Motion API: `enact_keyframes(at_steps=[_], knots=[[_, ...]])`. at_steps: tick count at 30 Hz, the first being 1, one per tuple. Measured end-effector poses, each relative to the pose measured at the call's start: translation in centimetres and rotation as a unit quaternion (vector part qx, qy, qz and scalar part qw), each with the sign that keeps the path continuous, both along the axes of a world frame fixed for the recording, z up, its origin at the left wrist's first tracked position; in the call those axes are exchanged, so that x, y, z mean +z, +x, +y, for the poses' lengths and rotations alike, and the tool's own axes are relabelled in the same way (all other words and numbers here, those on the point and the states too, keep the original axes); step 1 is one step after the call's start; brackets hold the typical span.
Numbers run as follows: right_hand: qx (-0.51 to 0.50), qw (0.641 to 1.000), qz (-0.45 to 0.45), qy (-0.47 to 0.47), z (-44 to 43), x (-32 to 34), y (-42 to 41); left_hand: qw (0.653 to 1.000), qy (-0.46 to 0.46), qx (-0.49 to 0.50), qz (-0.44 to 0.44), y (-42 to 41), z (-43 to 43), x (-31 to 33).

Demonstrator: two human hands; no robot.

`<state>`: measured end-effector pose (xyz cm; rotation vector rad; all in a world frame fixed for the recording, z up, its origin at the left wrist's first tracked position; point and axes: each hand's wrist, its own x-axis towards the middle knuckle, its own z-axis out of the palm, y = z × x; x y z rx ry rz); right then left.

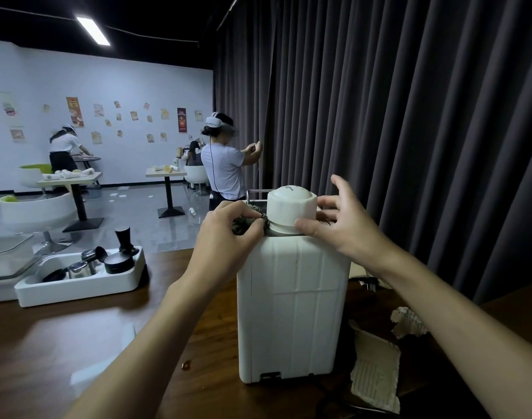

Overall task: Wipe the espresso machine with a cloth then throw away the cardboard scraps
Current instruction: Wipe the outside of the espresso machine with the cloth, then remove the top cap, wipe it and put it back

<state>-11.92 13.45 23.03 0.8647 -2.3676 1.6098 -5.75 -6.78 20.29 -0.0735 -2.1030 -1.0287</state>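
A white espresso machine (292, 306) stands on the dark wooden table (77, 352), its back toward me, with a round white cap (290, 207) on top. My left hand (228, 234) grips a dark bunched cloth (249, 220) against the machine's top left edge, beside the cap. On the top's right side rests my right hand (343, 219), thumb against the base of the cap and fingers spread. Torn cardboard scraps (376, 373) lie on the table right of the machine, with a smaller scrap (408, 322) farther right.
A white tray (77, 282) holding a tamper, portafilter and small metal pitchers sits at the left of the table. A dark curtain (410, 116) hangs close behind the machine. A power plug (370, 284) lies behind it. People stand at café tables in the far room.
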Motion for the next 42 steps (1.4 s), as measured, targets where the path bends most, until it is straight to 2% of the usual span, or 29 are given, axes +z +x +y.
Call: enact_keyframes(at_steps=[5,10,15,21,26,35,39,42], knots=[[-0.02,0.999,0.001,-0.048,0.4,-0.1,-0.2,1.0,0.0,-0.006,-0.005,0.2,0.1,0.1],[-0.016,1.0,0.024,0.007,-0.2,-0.1,0.2,1.0,0.005,-0.007,-0.01,0.3,0.2,0.1],[-0.01,1.0,0.008,-0.026,0.4,-0.1,-0.2,1.0,0.003,-0.004,-0.01,0.3,0.1,0.0],[0.004,1.0,0.02,0.019,-0.3,0.2,0.1,1.0,0.003,-0.007,-0.008,0.3,0.0,0.1],[0.052,0.998,-0.014,0.036,0.0,1.3,0.1,1.0,0.006,-0.008,-0.011,0.4,0.1,0.1],[0.08,0.994,-0.04,0.062,-0.6,2.4,-0.8,1.0,0.009,-0.014,-0.015,0.5,0.1,0.2],[0.072,0.995,-0.042,0.048,-0.8,2.4,-0.8,1.0,0.008,-0.012,-0.012,0.4,0.2,0.1],[0.07,0.997,-0.035,0.002,-1.0,2.7,-0.9,1.0,0.019,-0.015,-0.007,0.4,0.2,0.0]])
